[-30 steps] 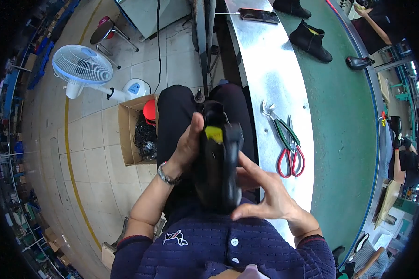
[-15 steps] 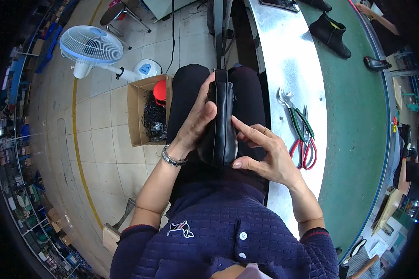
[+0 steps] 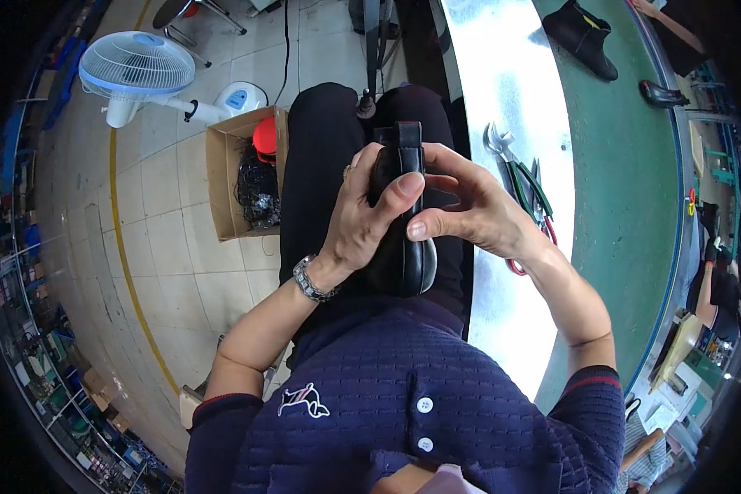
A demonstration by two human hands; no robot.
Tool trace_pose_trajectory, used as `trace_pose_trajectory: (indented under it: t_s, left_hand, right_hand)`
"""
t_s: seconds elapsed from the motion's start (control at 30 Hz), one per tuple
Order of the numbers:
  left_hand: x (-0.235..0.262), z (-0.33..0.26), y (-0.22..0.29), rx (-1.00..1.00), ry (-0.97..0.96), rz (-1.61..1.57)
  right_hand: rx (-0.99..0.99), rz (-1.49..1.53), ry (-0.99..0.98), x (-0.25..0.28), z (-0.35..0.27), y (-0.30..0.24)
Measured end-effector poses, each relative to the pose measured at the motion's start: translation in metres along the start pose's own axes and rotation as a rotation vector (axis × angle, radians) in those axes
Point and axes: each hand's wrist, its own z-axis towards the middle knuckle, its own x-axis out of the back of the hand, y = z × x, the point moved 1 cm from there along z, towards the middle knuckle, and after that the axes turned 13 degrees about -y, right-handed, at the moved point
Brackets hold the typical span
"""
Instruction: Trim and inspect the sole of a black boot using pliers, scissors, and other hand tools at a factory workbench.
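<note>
Upright above my lap is a black leather boot (image 3: 412, 267), seen narrow-on, with a seam running down it and a strap-like tab at its top end. My left hand (image 3: 356, 218) grips its left side, the thumb laid across the seam and the fingers partly hidden behind the leather. On the other side my right hand (image 3: 490, 214) is curled against it, thumb on the near face and fingers near the top. Green-handled pincers (image 3: 523, 185) and red-handled scissors (image 3: 548, 230) lie on the metal bench to the right of my hands.
The shiny metal bench (image 3: 506, 329) runs along my right, beside a green belt (image 3: 617, 214) carrying a black ankle boot (image 3: 582, 41) and a dark shoe (image 3: 664, 95). On my left stand a cardboard box (image 3: 222, 185) of black scraps and a fan (image 3: 137, 70). Other people work beyond the belt.
My right hand has moved up along the boot, its fingers now near the top. My left thumb has come across the seam. The view has shifted slightly.
</note>
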Motion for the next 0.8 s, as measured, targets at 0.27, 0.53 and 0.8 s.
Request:
trace_pose_trajectory:
  t_s: [0.27,0.53,0.8]
  left_hand:
    - [0.009,0.003,-0.009,0.008,0.025,-0.102]
    - [0.018,0.013,-0.007,-0.058,-0.03,-0.351]
    - [0.026,0.018,-0.005,-0.018,-0.056,-0.408]
  right_hand:
    - [-0.088,-0.148,0.021,-0.001,0.012,-0.003]
    - [-0.185,-0.262,0.036,0.007,0.023,-0.007]
    - [-0.121,-0.053,-0.03,0.013,0.011,0.001]
